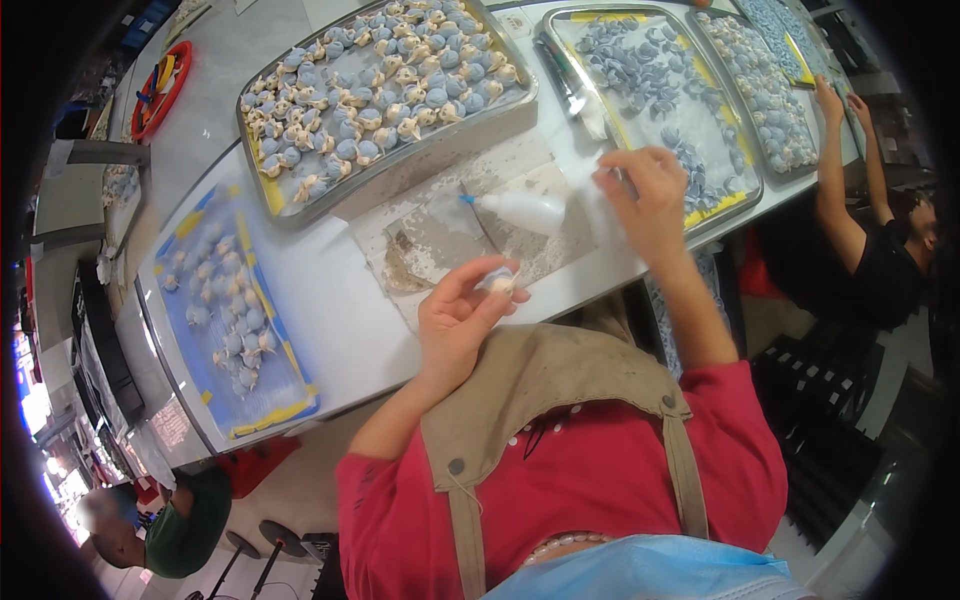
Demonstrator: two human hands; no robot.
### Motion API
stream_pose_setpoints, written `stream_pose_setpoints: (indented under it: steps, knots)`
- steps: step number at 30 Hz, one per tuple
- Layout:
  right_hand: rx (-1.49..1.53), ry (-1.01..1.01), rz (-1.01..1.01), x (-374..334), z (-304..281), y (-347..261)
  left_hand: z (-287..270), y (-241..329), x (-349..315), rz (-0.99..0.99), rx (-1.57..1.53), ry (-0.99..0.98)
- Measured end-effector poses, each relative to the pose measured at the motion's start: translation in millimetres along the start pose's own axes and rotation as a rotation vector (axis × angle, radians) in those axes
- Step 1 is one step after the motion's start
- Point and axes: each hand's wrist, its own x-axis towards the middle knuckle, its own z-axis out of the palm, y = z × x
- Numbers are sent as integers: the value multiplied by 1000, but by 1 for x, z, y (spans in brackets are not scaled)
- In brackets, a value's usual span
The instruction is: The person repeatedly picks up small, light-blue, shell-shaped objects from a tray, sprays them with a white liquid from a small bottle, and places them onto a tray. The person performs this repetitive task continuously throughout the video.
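My left hand (458,322) pinches a small cream and blue-grey figurine (500,282) between thumb and fingertips, over the near edge of the white table. My right hand (648,195) is raised beside the tray of loose blue-grey pieces (640,70), its thumb and fingers drawn together. Whatever lies between those fingertips is too small to make out. Between my hands, a white squeeze bottle with a blue tip (525,212) lies on its side on a stained, flat cardboard sheet (440,225). A thin dark stick (478,218) rests by the bottle's tip.
A metal tray (390,165) full of similar figurines sits on a box at the far left. Nearer on the left is a blue tray (215,395) with several more. Another filled tray (760,95) stands right, near a co-worker's arms (835,180). A red round basket (165,90) lies far left.
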Motion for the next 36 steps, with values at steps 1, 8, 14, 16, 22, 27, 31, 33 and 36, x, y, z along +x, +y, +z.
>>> stream_pose_setpoints:
  steps: [1,8,14,16,22,27,31,33,36]
  knots:
    - [-56,-32,-2,3,-6,9,0,-1,0,-2,-2,-10]
    - [-95,-144,-35,4,-1,14,4,-5,6,-28,36,-22]
    - [634,-242,55,-15,-17,-51,13,-7,9,-61,-17,28]
    - [681,-238,-23,-21,-9,-66,15,-6,9,-47,-43,2]
    - [659,-234,-79,-26,-6,-80,8,-11,4,3,-8,-25]
    - [677,-226,26,-30,-6,-86,10,-10,3,42,-39,17]
    - [636,-180,-54,-32,-4,-87,8,-9,1,40,33,28]
    - [619,-189,-59,-33,-5,-89,4,-10,-1,47,98,17]
    - [594,-205,-55,-33,-11,-93,14,-5,-2,95,90,66]
